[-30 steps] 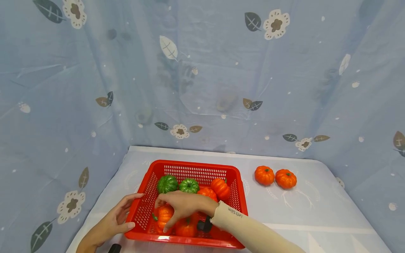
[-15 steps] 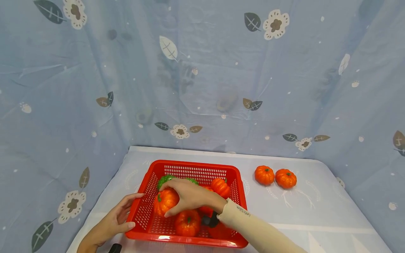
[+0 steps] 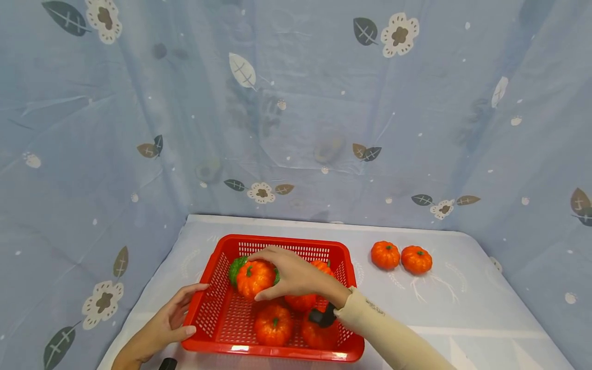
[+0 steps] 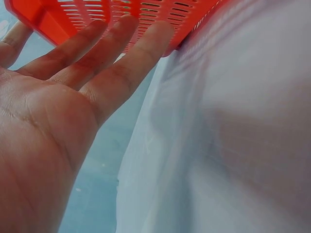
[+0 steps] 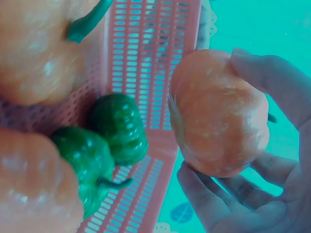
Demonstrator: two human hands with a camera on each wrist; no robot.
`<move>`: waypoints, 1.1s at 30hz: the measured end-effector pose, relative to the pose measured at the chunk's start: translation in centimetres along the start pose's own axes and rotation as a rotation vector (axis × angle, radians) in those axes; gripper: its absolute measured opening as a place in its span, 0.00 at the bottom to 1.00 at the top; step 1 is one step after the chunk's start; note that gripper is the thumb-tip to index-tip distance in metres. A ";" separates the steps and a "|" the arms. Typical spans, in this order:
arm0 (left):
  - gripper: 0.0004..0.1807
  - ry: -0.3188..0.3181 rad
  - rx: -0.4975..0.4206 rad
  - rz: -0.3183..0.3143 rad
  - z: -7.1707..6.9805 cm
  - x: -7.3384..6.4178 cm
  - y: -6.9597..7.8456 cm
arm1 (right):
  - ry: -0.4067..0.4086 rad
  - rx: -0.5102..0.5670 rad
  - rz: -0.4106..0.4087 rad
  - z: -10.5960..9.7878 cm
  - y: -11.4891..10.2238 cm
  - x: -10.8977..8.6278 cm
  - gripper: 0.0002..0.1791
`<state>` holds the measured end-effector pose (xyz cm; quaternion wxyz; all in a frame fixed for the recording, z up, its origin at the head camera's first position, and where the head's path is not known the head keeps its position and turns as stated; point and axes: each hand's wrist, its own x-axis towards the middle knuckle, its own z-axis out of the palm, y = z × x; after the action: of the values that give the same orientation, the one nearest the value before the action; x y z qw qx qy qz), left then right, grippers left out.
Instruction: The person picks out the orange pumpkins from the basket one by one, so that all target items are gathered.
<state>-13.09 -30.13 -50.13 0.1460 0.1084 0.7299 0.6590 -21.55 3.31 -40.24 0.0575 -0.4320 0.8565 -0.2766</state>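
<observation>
My right hand (image 3: 293, 275) holds an orange toy pumpkin (image 3: 252, 281) above the left half of a red slotted plastic basket (image 3: 231, 329), thumb on one side and fingers on the other. In the right wrist view that hand grips the pumpkin (image 5: 218, 116) beyond the basket wall. Two green pumpkins (image 5: 119, 128) lie in the basket, mostly hidden behind the held one in the head view. Several orange pumpkins (image 3: 274, 325) sit there too, partly covered by my right arm. My left hand (image 3: 168, 318) touches the basket's left side, its fingers (image 4: 131, 68) extended against the slotted wall.
Two more orange pumpkins (image 3: 385, 255) stand side by side on the white-covered table (image 3: 444, 318), right of the basket. A blue patterned curtain (image 3: 305, 113) rises behind and beside the table. A black wrist camera (image 3: 324, 315) overlaps a pumpkin in the basket.
My right hand has lifted the orange pumpkin from the basket's front left and carried it back and slightly right. The left hand stays at the basket's side.
</observation>
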 end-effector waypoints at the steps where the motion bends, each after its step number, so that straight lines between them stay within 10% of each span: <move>1: 0.42 -0.004 0.000 0.006 0.0 0.0 0.0 | 0.006 0.002 0.008 -0.1 0.1 -0.2 0.42; 33: 0.43 0.014 -0.023 -0.057 -0.1 0.1 -0.1 | 0.237 0.202 0.197 -5.5 6.2 -8.3 0.40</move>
<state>-13.22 -30.17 -50.25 0.1608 0.0812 0.7262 0.6635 -22.61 15.00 -40.02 0.0259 -0.3023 0.8634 -0.4032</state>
